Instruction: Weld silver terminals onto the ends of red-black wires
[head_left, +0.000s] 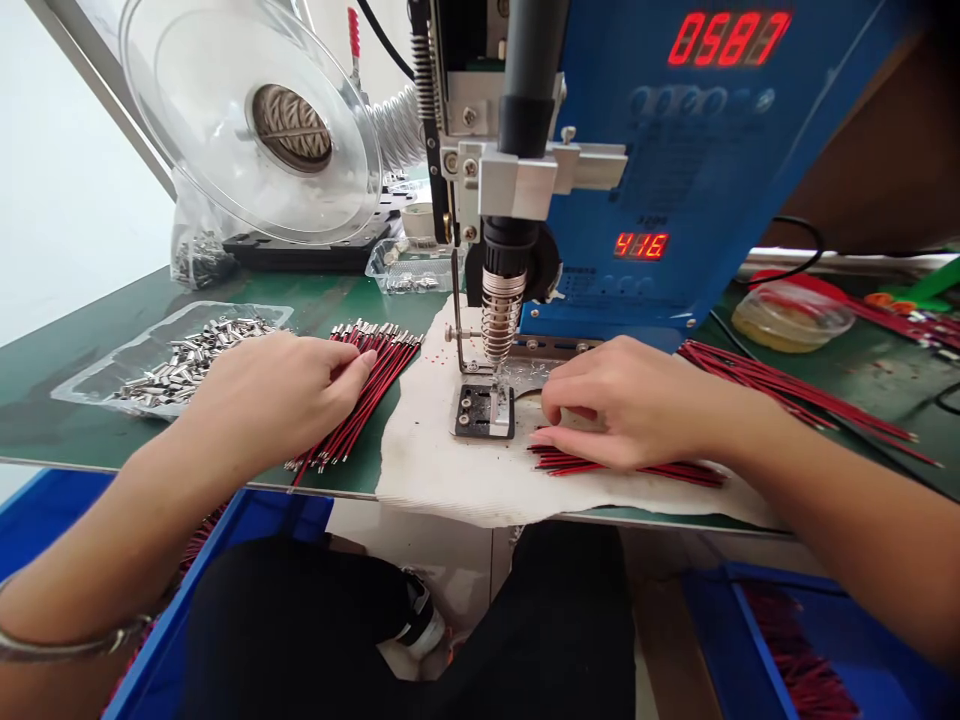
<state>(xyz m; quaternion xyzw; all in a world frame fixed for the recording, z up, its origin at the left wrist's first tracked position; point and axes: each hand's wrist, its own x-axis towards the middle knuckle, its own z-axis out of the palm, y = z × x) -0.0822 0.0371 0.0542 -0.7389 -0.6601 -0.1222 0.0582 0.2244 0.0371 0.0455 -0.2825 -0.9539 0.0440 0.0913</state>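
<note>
My left hand [289,385] is closed, thumb and index finger pressed together, over a bundle of red and black wires [367,395] with metal ends. Anything in its fingers is hidden. My right hand [622,405] rests over a second bundle of red and black wires [660,475] lying on a pale cloth [442,480]. Its thumb and curled fingers are apart, with nothing visible between them. Between the hands, the soldering machine's spring-wrapped tip [501,315] points down at a small black fixture [484,412] with a light metal slot.
Left of the wires stands a clear tray of small metal parts [187,360]. A clear round fume hood [251,120] is behind it. The blue control box [675,190] shows red digits. At right lie more red and black wires [795,390] and a round container [791,315].
</note>
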